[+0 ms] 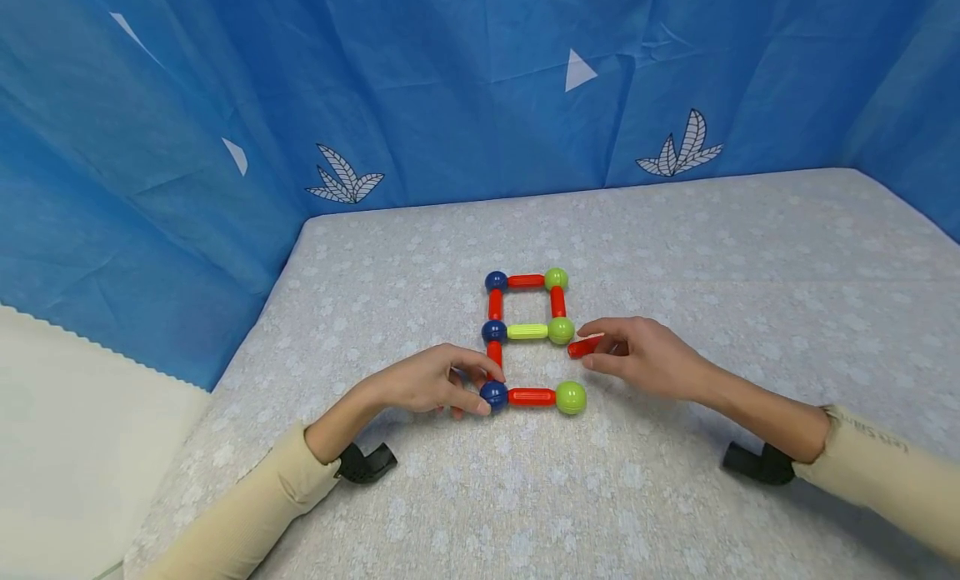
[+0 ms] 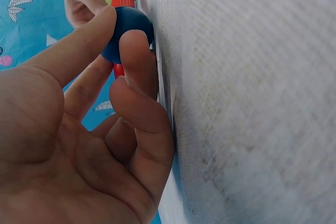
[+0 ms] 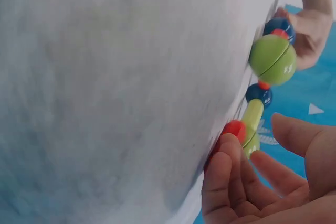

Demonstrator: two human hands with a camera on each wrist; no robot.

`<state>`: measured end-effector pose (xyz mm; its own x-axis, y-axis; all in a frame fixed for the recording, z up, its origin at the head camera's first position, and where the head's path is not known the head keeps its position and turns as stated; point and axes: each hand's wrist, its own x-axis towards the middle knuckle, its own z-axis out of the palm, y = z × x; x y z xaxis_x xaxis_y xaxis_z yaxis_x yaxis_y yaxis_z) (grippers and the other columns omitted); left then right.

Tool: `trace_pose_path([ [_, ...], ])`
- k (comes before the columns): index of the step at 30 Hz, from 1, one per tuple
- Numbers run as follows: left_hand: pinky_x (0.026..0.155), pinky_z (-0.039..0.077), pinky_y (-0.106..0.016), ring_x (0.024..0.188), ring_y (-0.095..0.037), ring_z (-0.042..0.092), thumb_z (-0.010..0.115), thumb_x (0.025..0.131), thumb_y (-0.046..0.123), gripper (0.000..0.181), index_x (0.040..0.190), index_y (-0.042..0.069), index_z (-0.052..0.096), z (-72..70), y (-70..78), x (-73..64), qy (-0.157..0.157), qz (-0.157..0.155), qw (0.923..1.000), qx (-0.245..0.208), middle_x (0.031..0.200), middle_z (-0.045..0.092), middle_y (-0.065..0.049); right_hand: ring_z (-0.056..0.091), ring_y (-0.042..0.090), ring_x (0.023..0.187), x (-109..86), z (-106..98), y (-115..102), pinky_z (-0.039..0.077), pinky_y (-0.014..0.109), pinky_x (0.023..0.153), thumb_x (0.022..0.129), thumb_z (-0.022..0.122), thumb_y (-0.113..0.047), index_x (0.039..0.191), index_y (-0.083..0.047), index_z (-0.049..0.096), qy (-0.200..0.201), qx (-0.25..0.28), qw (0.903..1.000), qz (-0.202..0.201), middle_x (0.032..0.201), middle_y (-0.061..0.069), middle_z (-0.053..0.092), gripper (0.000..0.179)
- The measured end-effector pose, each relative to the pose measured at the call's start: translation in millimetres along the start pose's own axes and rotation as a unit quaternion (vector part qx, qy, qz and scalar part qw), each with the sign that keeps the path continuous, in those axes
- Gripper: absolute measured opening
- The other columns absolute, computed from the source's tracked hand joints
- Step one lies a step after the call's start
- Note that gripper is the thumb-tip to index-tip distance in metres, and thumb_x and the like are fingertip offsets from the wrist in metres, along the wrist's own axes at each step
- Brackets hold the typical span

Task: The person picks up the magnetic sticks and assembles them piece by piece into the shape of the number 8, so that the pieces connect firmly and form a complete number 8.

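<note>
A frame of building-toy rods and balls lies flat on the cloth. My left hand (image 1: 438, 380) pinches the near blue ball (image 1: 494, 395) between thumb and fingers, as the left wrist view also shows. From that ball a red rod (image 1: 531, 397) runs to the near green ball (image 1: 571, 397). To the right, my right hand (image 1: 648, 355) has its lower fingers curled at a loose red rod (image 1: 583, 347), the thumb standing apart. One end of this rod points toward the middle green ball (image 1: 561, 331); its other end is hidden by the fingers.
The frame's upper square has a yellow-green rod (image 1: 528, 332), a middle blue ball (image 1: 494, 332), a far blue ball (image 1: 497, 282) and a far green ball (image 1: 556, 279). Patterned light cloth (image 1: 720, 255) covers the table. A blue curtain (image 1: 480, 88) hangs behind it.
</note>
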<state>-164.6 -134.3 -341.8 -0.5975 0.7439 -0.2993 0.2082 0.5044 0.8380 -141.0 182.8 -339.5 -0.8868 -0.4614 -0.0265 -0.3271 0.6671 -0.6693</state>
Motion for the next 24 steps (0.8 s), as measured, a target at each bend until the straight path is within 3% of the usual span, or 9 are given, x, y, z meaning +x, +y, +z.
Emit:
trace_pose_path([
  [7, 0.052, 0.044, -0.028, 0.063, -0.018, 0.061, 0.075, 0.09, 0.018, 0.034, 0.122, 0.018, 0.066, 0.3, 0.7, -0.1, -0.001, 0.001, 1.0, -0.003, 0.102, 0.062, -0.005, 0.054, 0.016, 0.074, 6.2, -0.9, 3.4, 0.046, 0.032, 0.064, 0.093, 0.068, -0.017, 0.128, 0.0, 0.062, -0.023, -0.019, 0.9994, 0.014, 0.084, -0.003, 0.062, 0.04],
  [17, 0.052, 0.044, -0.028, 0.063, -0.018, 0.061, 0.076, 0.089, 0.017, 0.033, 0.121, 0.018, 0.066, 0.3, -0.1, 0.3, 0.003, 0.0, 1.0, 0.0, 0.101, 0.061, -0.005, 0.051, 0.015, 0.067, 7.1, -2.8, 4.7, 0.042, 0.029, 0.059, 0.092, 0.069, -0.011, 0.103, -0.011, 0.07, -0.041, -0.01, 0.999, -0.011, 0.075, -0.004, 0.059, 0.011],
  [24, 0.052, 0.044, -0.028, 0.062, -0.018, 0.06, 0.076, 0.089, 0.018, 0.033, 0.121, 0.018, 0.067, 0.5, -0.5, 0.1, 0.004, 0.0, 1.0, 0.003, 0.102, 0.061, -0.005, 0.05, 0.015, 0.064, 7.0, -1.8, 4.3, 0.04, 0.028, 0.057, 0.093, 0.069, -0.01, 0.096, -0.013, 0.07, -0.037, -0.004, 0.9993, -0.008, 0.073, -0.004, 0.06, 0.004],
])
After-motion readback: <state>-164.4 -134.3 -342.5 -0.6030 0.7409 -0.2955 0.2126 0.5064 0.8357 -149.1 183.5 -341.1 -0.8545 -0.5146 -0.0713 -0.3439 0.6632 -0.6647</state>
